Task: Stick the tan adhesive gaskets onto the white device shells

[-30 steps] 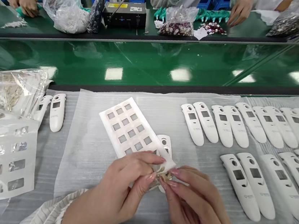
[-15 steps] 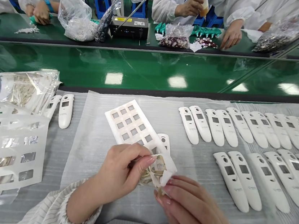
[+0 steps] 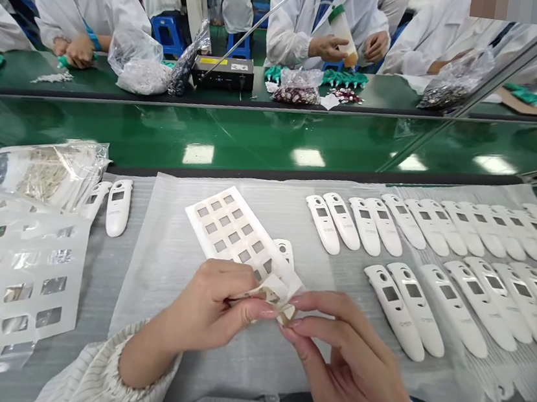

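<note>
The left hand (image 3: 209, 304) is pinching the near corner of a white die-cut sheet (image 3: 230, 232), thumb and forefinger closed tight on it while the other fingers are curling underneath. The right hand (image 3: 349, 374) is meeting it from the right, its thumb and forefinger tips pressed together on a small film piece (image 3: 285, 312), tan and glossy, at that same curled corner; its remaining fingers are lying loosely spread toward the near edge. The sheet, with its rows of square cut-outs, is slanting away to the far left from the hands, and it is lying over part of a single white casing (image 3: 284, 250), of which only the far end is showing. All this is sitting on a foam sheet (image 3: 162, 266) that is covering the grey bench. To the right, two rows of white casings (image 3: 439, 248) are lying side by side, windows up. At the left, two more casings (image 3: 117, 206) are resting just beside a clear bag (image 3: 42, 170), and a stack of used sheets (image 3: 10, 267) is lying nearer. Beyond the bench a green conveyor belt (image 3: 256, 141) is running across the scene. On its far side people in white coats are working, and one of them is holding a bottle (image 3: 341, 30).
</note>
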`<state>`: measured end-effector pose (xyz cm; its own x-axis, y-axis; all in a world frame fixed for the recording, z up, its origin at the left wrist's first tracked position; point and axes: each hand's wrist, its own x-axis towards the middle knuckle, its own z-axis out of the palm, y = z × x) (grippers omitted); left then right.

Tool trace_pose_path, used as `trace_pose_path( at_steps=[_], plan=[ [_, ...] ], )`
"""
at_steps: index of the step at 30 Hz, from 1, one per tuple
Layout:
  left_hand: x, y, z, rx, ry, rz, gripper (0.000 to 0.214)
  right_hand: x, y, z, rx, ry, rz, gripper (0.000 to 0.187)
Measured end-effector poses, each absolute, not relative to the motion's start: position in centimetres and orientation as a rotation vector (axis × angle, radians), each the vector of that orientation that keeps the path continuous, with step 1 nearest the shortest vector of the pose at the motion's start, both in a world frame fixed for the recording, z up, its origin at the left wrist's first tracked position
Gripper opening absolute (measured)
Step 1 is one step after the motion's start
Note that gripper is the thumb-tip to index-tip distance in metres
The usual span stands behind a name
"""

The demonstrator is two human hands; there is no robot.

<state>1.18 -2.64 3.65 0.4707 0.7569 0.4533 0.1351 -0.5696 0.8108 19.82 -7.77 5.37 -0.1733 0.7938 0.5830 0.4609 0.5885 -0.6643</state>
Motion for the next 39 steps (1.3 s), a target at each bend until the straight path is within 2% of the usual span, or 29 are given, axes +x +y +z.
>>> trace_pose_path(
  at_steps=[7,11,15,17,21,25,31,39],
  plan=[
    [0.7,-2.0,3.2,1.849,0.968,1.038,0.039,20.1,-7.9,6.1,-0.951,-1.888,0.341,0.021],
    [-0.9,-1.1,4.1,1.856,1.123,0.996,0.037,21.3,-7.8,6.6,-0.871,-1.859,0.509,0.019],
    [-3.2,-0.8,6.4,1.941,1.188,0.887,0.040,23.2,-5.5,5.5,-1.018,-1.629,0.771,0.014],
    [-3.5,-1.2,7.3,2.036,1.076,0.697,0.041,24.0,-3.4,4.3,-1.166,-1.480,1.012,0.011],
    [-1.4,-3.0,6.8,2.222,0.812,0.092,0.033,24.7,0.5,1.7,-1.390,-1.280,1.457,0.029],
    [0.7,-4.0,4.5,2.333,0.935,-0.169,0.024,24.4,1.7,-0.1,-1.467,-1.229,1.456,0.037],
    [0.7,-2.5,3.0,2.402,0.838,0.112,0.024,23.8,1.1,-1.2,-1.541,-1.191,1.348,0.032],
    [1.4,-1.1,1.4,2.445,0.621,0.068,0.019,23.8,1.0,-1.0,-1.517,-1.319,1.260,0.023]
  ],
)
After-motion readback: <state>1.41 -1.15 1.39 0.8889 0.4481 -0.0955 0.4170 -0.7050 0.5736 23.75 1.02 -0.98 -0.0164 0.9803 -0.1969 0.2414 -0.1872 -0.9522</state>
